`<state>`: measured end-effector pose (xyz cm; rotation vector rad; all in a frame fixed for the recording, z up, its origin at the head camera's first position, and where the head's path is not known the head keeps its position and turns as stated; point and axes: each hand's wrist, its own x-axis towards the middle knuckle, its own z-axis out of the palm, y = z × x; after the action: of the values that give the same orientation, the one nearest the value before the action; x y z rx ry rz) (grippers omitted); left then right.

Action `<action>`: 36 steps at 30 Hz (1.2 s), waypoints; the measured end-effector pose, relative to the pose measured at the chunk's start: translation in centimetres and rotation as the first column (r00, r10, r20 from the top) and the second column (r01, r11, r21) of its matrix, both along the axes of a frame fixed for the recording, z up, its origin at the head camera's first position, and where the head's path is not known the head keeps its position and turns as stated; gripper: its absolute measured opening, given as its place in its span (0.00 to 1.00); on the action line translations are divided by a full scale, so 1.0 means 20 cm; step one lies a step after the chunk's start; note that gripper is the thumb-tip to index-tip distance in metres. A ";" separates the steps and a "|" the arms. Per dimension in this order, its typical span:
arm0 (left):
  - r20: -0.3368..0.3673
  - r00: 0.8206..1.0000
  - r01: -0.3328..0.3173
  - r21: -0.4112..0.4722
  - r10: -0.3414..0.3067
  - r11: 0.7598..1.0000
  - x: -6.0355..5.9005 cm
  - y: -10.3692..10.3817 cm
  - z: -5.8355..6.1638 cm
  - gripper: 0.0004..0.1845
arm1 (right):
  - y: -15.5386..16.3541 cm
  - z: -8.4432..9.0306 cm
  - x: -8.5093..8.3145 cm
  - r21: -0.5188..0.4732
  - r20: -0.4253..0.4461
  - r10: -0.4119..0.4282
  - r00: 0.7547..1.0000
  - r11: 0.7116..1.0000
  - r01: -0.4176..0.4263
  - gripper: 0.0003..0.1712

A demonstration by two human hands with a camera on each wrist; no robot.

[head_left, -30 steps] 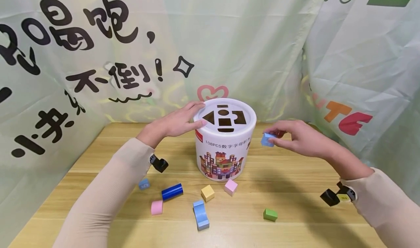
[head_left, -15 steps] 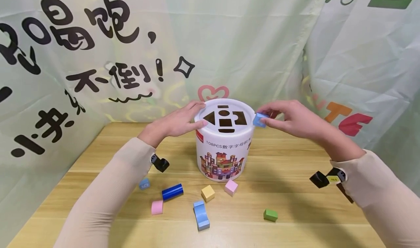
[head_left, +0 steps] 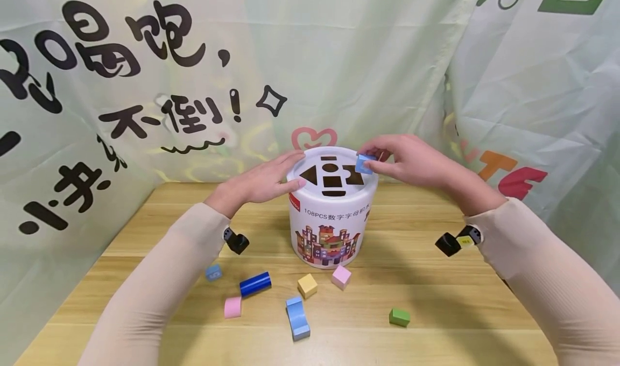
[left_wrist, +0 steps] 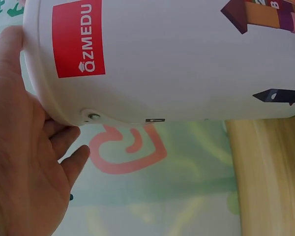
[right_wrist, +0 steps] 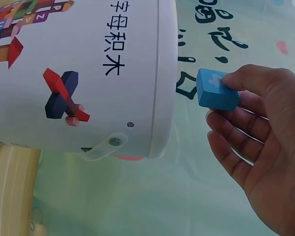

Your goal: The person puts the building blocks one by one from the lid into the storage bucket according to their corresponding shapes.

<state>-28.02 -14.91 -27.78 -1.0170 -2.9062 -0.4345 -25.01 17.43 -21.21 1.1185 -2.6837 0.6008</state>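
Two hands: both at bucket (head_left: 332, 210) lid
Right hand (head_left: 411, 162): fingers pinch blue block (head_left: 364, 163) over lid's right cutouts
Left hand (head_left: 261, 180): fingers straight, steadying left rim
Block handling: likely light, rigid — pinch opposite flat faces

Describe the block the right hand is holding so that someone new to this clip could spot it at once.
Find the white bucket at the middle of the wooden table, with shape holes in its lid. Over the lid's right edge, the right hand pinches a small light blue block. It is the only block off the table; the others lie loose in front of the bucket.
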 end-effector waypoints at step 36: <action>0.044 0.999 -0.025 -0.055 0.028 0.998 0.00 0.00 0.02 0.47 | -0.27 -0.03 -0.37 0.020 0.121 -0.035 0.992 0.999 0.032 0.15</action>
<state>-28.08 -14.98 -27.43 -0.9865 -2.9837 -0.3837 -32.45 11.94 -21.76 1.0722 -2.8095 0.6598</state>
